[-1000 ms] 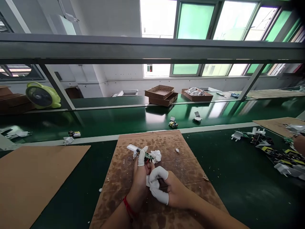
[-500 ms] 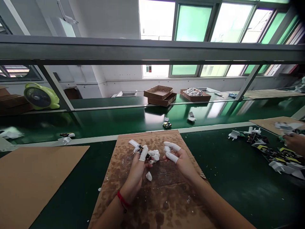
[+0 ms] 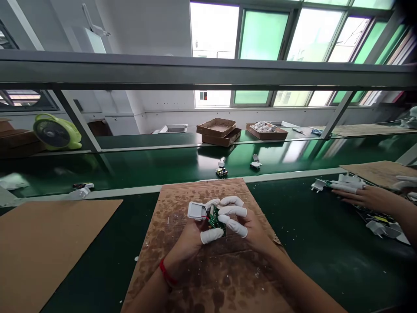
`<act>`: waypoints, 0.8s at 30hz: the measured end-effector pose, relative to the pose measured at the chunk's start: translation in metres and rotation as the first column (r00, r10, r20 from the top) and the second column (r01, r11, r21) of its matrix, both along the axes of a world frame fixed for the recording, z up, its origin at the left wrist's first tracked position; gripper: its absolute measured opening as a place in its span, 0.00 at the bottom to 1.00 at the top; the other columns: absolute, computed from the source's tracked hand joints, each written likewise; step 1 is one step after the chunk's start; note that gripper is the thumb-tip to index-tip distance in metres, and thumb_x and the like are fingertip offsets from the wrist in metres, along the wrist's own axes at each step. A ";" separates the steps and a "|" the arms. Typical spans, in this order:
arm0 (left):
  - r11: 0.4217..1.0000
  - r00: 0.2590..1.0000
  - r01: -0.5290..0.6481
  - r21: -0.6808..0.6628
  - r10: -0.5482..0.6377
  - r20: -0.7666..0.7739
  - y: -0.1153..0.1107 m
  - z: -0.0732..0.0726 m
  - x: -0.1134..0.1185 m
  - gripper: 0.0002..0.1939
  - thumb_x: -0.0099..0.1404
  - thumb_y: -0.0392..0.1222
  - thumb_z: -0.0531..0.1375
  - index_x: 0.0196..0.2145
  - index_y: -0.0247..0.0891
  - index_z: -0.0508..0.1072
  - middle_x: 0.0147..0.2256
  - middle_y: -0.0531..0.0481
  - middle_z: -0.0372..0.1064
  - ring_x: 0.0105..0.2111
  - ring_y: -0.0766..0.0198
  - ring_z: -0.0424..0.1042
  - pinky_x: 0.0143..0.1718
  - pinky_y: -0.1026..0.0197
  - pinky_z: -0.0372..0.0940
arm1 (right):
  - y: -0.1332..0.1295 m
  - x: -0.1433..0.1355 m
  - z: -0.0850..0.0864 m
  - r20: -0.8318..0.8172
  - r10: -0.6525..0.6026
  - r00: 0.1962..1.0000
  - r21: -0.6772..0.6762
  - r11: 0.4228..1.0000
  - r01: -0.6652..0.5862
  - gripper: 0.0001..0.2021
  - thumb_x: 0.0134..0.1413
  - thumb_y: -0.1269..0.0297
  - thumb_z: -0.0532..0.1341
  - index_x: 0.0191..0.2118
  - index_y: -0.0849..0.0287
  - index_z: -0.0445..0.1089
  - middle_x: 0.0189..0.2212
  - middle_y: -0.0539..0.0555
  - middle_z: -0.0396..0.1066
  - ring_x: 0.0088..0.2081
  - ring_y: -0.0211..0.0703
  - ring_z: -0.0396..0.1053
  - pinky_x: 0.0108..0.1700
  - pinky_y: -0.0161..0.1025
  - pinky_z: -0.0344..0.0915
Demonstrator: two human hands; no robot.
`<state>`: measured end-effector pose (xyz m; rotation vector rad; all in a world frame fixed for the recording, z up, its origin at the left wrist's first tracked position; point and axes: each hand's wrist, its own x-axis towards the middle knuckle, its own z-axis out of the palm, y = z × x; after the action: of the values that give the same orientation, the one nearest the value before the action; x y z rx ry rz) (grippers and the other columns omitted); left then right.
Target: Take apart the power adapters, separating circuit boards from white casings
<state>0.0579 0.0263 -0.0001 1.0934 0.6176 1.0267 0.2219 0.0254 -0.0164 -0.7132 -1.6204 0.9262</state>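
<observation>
Above the stained cardboard sheet (image 3: 208, 278), my left hand (image 3: 195, 232) grips a green circuit board (image 3: 214, 216) by its edges. A white plastic housing (image 3: 196, 211) hangs off the board's left side, joined by thin red and dark wires. My right hand (image 3: 243, 221) has its fingers closed on the right side of the same board. White finger covers are on fingertips of both hands, and a red string circles my left wrist. The board's underside is hidden by my fingers.
Boards with white housings ride on the green belt (image 3: 156, 165) beyond. Another person's hand (image 3: 368, 195) is over a pile of boards (image 3: 384, 221) at right. Cardboard (image 3: 48, 234) lies left. Brown trays (image 3: 216, 127) and a green fan (image 3: 57, 131) stand behind.
The board has been turned green side up, and my right hand has moved left onto it. White pieces on the cardboard no longer show. Belt items shifted left; the other person's hand reached further left.
</observation>
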 end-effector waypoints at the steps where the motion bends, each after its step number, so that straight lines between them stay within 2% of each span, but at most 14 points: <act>1: 1.000 1.000 0.002 0.006 -0.002 -0.006 0.000 0.001 0.000 0.40 0.43 0.35 0.70 0.54 0.44 0.64 0.46 0.45 0.71 0.47 0.52 0.67 0.45 0.57 0.65 | 0.000 0.001 0.000 0.011 -0.002 1.000 0.004 1.000 0.002 0.08 0.54 0.59 0.61 0.38 0.53 0.74 0.45 0.56 0.65 0.49 0.48 0.63 0.53 0.45 0.60; 3: 1.000 1.000 0.006 0.013 -0.006 -0.010 0.000 0.002 -0.001 0.40 0.43 0.36 0.71 0.55 0.44 0.64 0.48 0.44 0.70 0.51 0.50 0.64 0.49 0.54 0.63 | 0.001 0.003 -0.002 0.021 0.003 1.000 0.011 1.000 -0.003 0.07 0.54 0.60 0.62 0.38 0.52 0.75 0.46 0.56 0.65 0.49 0.48 0.63 0.53 0.45 0.60; 6: 1.000 1.000 0.027 0.012 -0.027 0.004 -0.001 0.003 -0.001 0.40 0.43 0.40 0.71 0.54 0.42 0.64 0.48 0.42 0.69 0.50 0.48 0.65 0.50 0.50 0.62 | 0.001 0.005 -0.004 0.009 0.020 1.000 0.020 1.000 -0.021 0.08 0.52 0.62 0.63 0.40 0.52 0.74 0.49 0.56 0.64 0.51 0.49 0.63 0.54 0.46 0.59; 10: 0.995 0.995 0.102 0.021 -0.102 -0.019 -0.002 0.004 0.000 0.40 0.41 0.40 0.72 0.53 0.39 0.66 0.47 0.40 0.70 0.47 0.45 0.68 0.48 0.48 0.63 | -0.003 0.006 -0.003 -0.063 0.095 0.994 -0.014 0.995 -0.096 0.20 0.49 0.62 0.65 0.50 0.50 0.66 0.54 0.57 0.61 0.55 0.51 0.60 0.58 0.50 0.53; 11: 0.993 0.993 0.112 0.021 -0.111 -0.027 -0.003 0.005 0.000 0.40 0.39 0.39 0.72 0.52 0.39 0.66 0.46 0.41 0.70 0.47 0.45 0.68 0.48 0.48 0.63 | -0.005 0.005 -0.002 -0.093 0.131 0.987 -0.024 0.991 -0.134 0.20 0.49 0.62 0.65 0.49 0.50 0.66 0.55 0.57 0.61 0.55 0.51 0.59 0.58 0.51 0.53; 15: 0.994 0.993 0.106 -0.007 -0.107 -0.046 -0.007 0.010 -0.001 0.39 0.37 0.38 0.73 0.50 0.38 0.68 0.43 0.42 0.71 0.46 0.46 0.68 0.49 0.48 0.62 | -0.009 -0.001 0.001 -0.257 0.273 0.927 -0.033 0.956 -0.291 0.07 0.51 0.63 0.64 0.38 0.50 0.73 0.53 0.56 0.63 0.53 0.50 0.62 0.56 0.51 0.56; 17: 0.993 0.991 0.117 -0.036 -0.119 -0.065 -0.008 0.013 -0.003 0.39 0.38 0.38 0.73 0.50 0.39 0.68 0.43 0.43 0.71 0.46 0.46 0.68 0.49 0.48 0.61 | -0.010 -0.004 0.000 -0.328 0.302 0.895 -0.036 0.943 -0.331 0.06 0.49 0.63 0.66 0.36 0.50 0.73 0.52 0.56 0.63 0.51 0.49 0.65 0.53 0.51 0.58; 20: 0.989 0.984 0.144 -0.036 -0.147 -0.105 -0.008 0.017 -0.005 0.40 0.37 0.36 0.73 0.50 0.39 0.67 0.43 0.44 0.71 0.46 0.47 0.68 0.50 0.48 0.60 | -0.009 -0.003 -0.004 -0.314 0.291 0.904 -0.036 0.948 -0.318 0.08 0.46 0.65 0.68 0.36 0.48 0.74 0.52 0.55 0.65 0.52 0.50 0.64 0.54 0.53 0.58; 24: 0.989 0.985 0.146 -0.001 -0.146 -0.088 -0.006 0.018 -0.007 0.40 0.40 0.37 0.72 0.52 0.40 0.66 0.44 0.43 0.70 0.47 0.48 0.68 0.52 0.49 0.59 | -0.009 -0.002 -0.007 -0.162 0.192 0.968 0.019 0.981 -0.192 0.09 0.52 0.62 0.63 0.41 0.49 0.73 0.51 0.58 0.66 0.56 0.53 0.60 0.53 0.53 0.59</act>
<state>0.0511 0.0199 0.0182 1.1763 0.5958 0.8579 0.2204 0.0162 -0.0237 -0.4695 -1.5630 1.0923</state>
